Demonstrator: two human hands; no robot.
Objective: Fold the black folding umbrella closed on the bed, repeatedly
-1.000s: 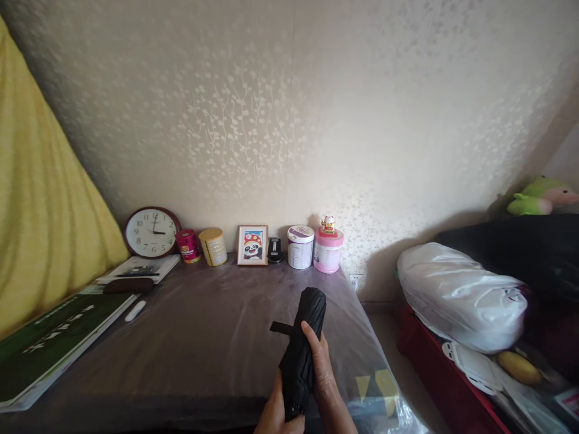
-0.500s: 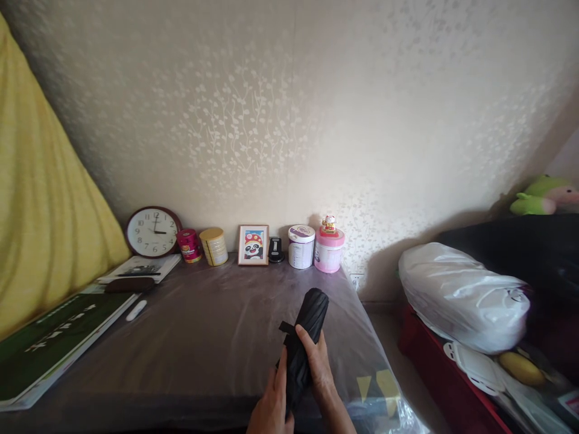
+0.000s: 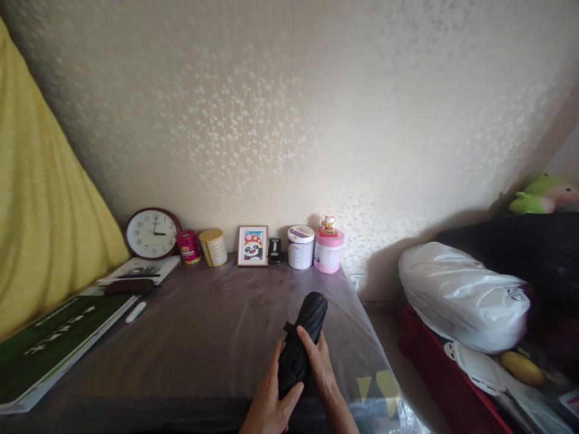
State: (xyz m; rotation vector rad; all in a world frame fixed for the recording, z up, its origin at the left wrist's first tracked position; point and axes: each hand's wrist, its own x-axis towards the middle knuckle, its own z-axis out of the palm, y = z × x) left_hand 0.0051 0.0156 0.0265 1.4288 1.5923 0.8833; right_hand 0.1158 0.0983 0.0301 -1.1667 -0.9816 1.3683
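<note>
A folded black umbrella (image 3: 312,310) is held slantwise above the near part of the table, its top end pointing away and slightly right. My left hand (image 3: 274,392) wraps around its lower part, with the thumb lying across the front. My right hand (image 3: 319,358) grips the middle from the right side, thumb on top of the folds. A short black strap (image 3: 288,327) sticks out to the left near my right thumb. The umbrella's bottom end is hidden by my hands and the frame's edge.
On the covered table (image 3: 203,343), a clock (image 3: 152,233), tins (image 3: 213,247), a framed panda picture (image 3: 253,246) and tubs (image 3: 301,247) line the wall. A green book (image 3: 63,343) lies left. A white plastic bag (image 3: 461,295) sits on a red box (image 3: 434,364) at right.
My left hand has shifted its hold, and its thumb now lies across the umbrella's front. The strap sits closer to the umbrella. My right hand keeps its grip.
</note>
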